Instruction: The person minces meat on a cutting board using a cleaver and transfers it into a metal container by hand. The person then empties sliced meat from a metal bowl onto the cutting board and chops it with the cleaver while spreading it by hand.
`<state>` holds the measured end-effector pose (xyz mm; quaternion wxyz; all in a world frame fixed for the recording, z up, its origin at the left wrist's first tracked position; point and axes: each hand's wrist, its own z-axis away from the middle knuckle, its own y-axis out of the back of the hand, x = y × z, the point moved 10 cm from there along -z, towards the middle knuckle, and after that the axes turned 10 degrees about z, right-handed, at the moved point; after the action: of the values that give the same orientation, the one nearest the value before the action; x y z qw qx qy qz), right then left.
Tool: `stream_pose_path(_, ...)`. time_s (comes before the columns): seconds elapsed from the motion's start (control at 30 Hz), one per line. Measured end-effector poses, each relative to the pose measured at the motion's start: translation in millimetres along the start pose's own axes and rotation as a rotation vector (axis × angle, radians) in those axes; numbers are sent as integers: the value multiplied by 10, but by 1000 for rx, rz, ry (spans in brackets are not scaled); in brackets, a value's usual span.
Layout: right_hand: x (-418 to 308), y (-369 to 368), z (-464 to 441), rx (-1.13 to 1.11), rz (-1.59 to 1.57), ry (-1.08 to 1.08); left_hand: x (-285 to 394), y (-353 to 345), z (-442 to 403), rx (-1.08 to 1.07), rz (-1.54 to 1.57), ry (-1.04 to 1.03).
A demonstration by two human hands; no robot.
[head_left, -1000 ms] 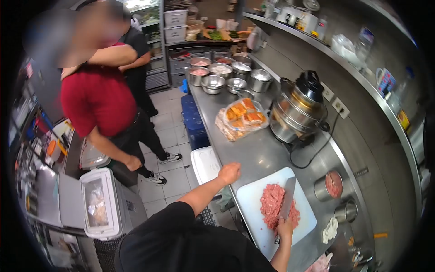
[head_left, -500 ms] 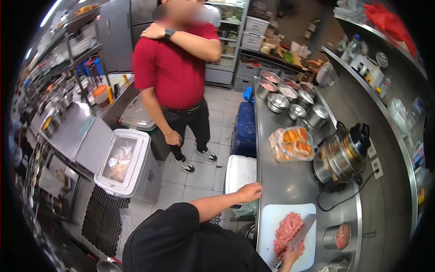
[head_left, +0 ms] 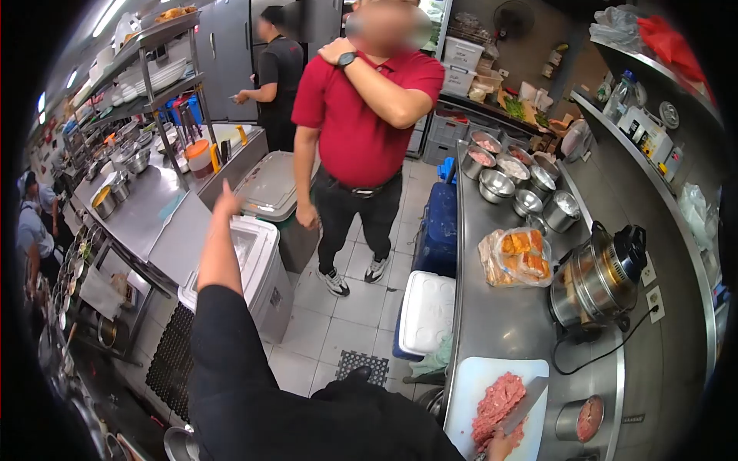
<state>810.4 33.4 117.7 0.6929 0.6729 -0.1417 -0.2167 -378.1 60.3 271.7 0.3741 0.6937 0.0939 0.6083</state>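
My right hand [head_left: 500, 446] grips a broad-bladed kitchen knife [head_left: 523, 409] at the lower right. Its blade lies slantwise over minced raw meat [head_left: 496, 403], which is heaped on a white cutting board [head_left: 463, 384]. Away from the board, my left hand [head_left: 227, 204] is held out at the end of my outstretched arm, a finger or thumb pointing up, with nothing in it. Behind that hand is a white cooler box [head_left: 269, 247] with its lid raised. Just right of the board stands a metal container [head_left: 570, 421] with more minced meat.
A person in a red shirt [head_left: 361, 123] stands facing me, hand on shoulder; another in black [head_left: 278, 77] is behind. Bagged bread [head_left: 523, 253], a large metal pot [head_left: 592, 280] with a cord and several metal bowls [head_left: 496, 184] occupy the steel counter [head_left: 492, 315]. A white-lidded cooler [head_left: 427, 311] sits beside it.
My left hand has swung from the counter edge far left toward the open cooler box. The view has turned left, bringing the person in black into sight. My right hand stays on the knife.
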Motion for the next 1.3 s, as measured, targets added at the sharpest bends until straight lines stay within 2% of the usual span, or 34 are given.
stream_pose_path(0.03,-32,69,18,-5,5,5,314,175,-30,-12,290,-56)
stream_pose_path(0.07,-114,112,27,-23,-62,50,765,479,252,45,138,-26)
stream_pose_path(0.1,-169,134,31,-42,-125,95,916,561,69,17,134,-112)
stream_pose_path(0.23,-154,12,-67,-23,-130,160,1324,595,79,-46,-22,-58)
stream_pose_path(0.3,180,-436,-124,-288,-429,-160,1376,512,134,-51,-18,-33)
stream_pose_path(0.33,243,-600,-253,-285,-428,-165,1379,411,121,-66,-14,-17)
stream_pose_path(0.4,210,-729,-449,-137,-798,58,1196,69,-171,-110,-86,-140)
stream_pose_path(0.43,195,-646,-356,-131,-786,63,1169,-253,-348,-184,-146,-211)
stream_pose_path(0.47,1,-432,-216,-138,-755,38,1344,-514,-14,-232,-144,-360)
stream_pose_path(0.53,-146,-216,-43,-122,-756,-8,1161,-1529,148,-366,-102,-430)
stream_pose_path(0.57,-31,-278,-25,-100,-648,-70,1196,-1975,541,-349,-5,-495)
stream_pose_path(0.6,49,-336,-56,-88,-541,-116,1437,-2441,1250,-570,65,-438)
stream_pose_path(0.63,73,-243,-12,-66,-552,-160,1466,-3071,1556,-672,65,-482)
stream_pose_path(0.67,19,-203,32,-114,-495,-184,1847,-3363,2355,-859,65,-406)
stream_pose_path(0.7,-7,-190,46,-161,-441,-198,1998,-4078,2701,-1046,110,-516)
stream_pose_path(0.73,29,-193,29,-140,-454,-213,2426,-4529,3264,-1241,208,-624)
stream_pose_path(0.77,72,-298,2,-142,-401,-200,3191,-4294,4080,-1284,130,-784)
stream_pose_path(0.8,78,-362,-46,-143,-348,-186,3662,-4602,4493,-1373,269,-843)
stream_pose_path(0.83,42,-266,-15,-129,-359,-200,4348,-4418,5045,-1327,254,-1079)
stream_pose_path(0.87,-122,-11,119,-180,-363,-225,4891,-4444,5496,-1368,396,-1149)
stream_pose_path(0.9,-214,138,198,-228,-367,-248,5355,-4441,5853,-1383,180,-1131)
stream_pose_path(0.93,-165,72,202,-215,-375,-261,5873,-4569,6176,-1284,304,-1347)
stream_pose_path(0.97,-182,70,180,-149,-326,-221,6277,-4312,6511,-1257,187,-1367)
stream_pose_path(1.0,-201,80,137,-85,-277,-183,6687,-4428,6764,-1206,249,-1432)
stream_pose_path(1.03,-203,103,201,-79,-278,-196,6987,-4413,6946,-1238,166,-1382)
stream_pose_path(1.07,-317,282,289,-58,-241,-185,7154,-4074,7097,-1230,43,-1334)
stream_pose_path(1.17,-464,553,285,-25,-201,-184,7674,-4167,7329,-1246,99,-1326)
stream_pose_path(1.3,-542,674,386,-43,-205,-218,7506,-4109,7411,-1243,108,-1354)
